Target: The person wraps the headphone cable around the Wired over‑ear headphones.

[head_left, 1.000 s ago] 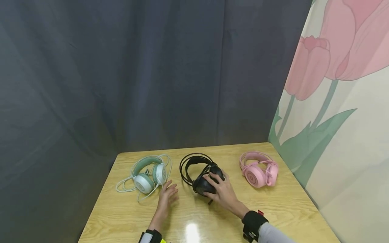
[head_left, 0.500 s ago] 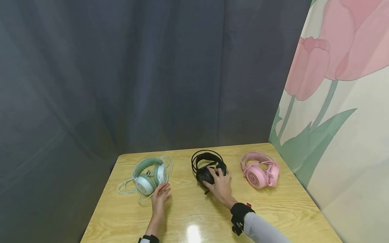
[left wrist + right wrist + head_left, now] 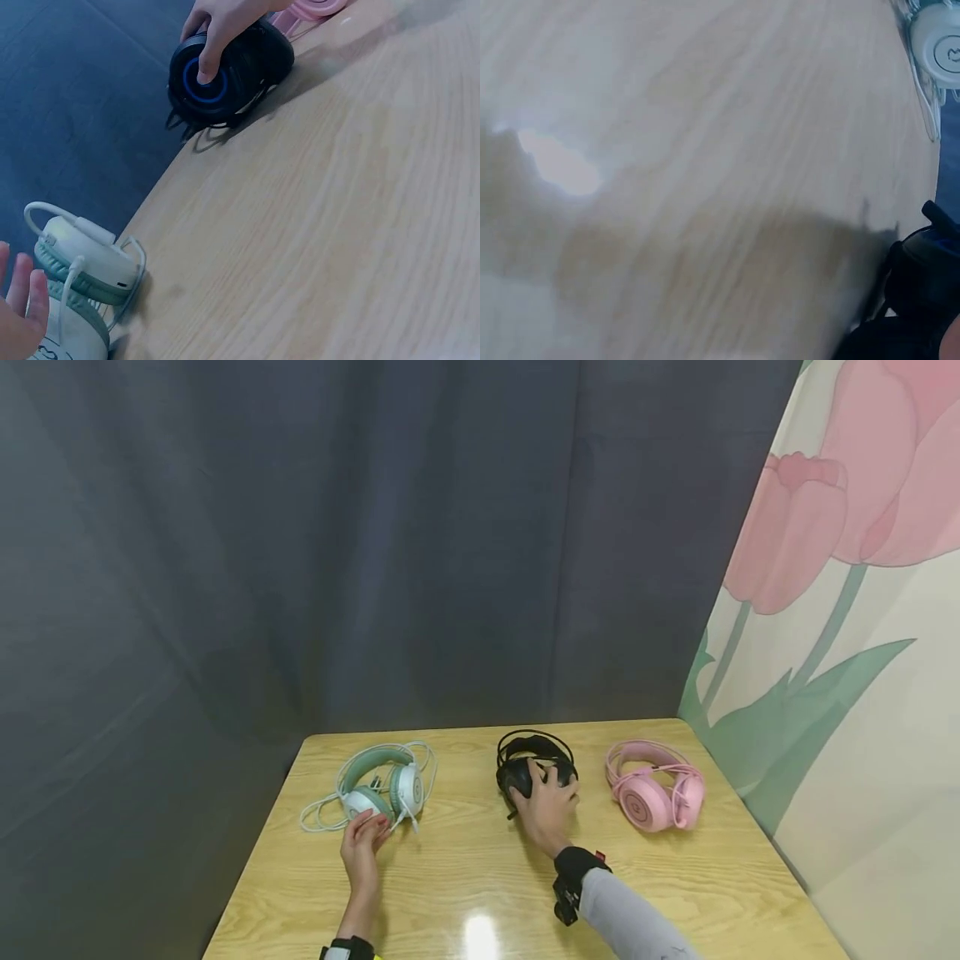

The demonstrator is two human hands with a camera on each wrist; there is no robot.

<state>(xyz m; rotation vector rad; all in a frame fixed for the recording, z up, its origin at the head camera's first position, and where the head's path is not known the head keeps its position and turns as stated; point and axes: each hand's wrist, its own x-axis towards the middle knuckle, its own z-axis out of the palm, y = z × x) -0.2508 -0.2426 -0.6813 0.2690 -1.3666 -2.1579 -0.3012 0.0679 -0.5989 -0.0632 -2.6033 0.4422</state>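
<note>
My right hand point(image 3: 547, 811) grips a black headset point(image 3: 517, 777) by its ear cups, toward the back of the table. The left wrist view shows the thumb pressed on the blue-ringed face of one cup of this headset point(image 3: 225, 82). A mint-green and white pair of headphones point(image 3: 407, 787) lies at the left, its white cable looped around it. My left hand point(image 3: 362, 845) is at the near ear cup, fingers loosely bent and right at its front edge. In the left wrist view, those fingers point(image 3: 37, 300) overlap the white cup point(image 3: 90, 255).
A pink headset point(image 3: 647, 800) lies on the right side of the wooden table point(image 3: 450, 877). Behind the table hangs a dark curtain point(image 3: 450, 568). A wall with painted tulips point(image 3: 840, 693) runs along the right.
My right hand has shifted the black headset right and back, closer to the pink one. The left hand has moved left, from beside the green headphones to their near cup. The head view has shifted slightly.
</note>
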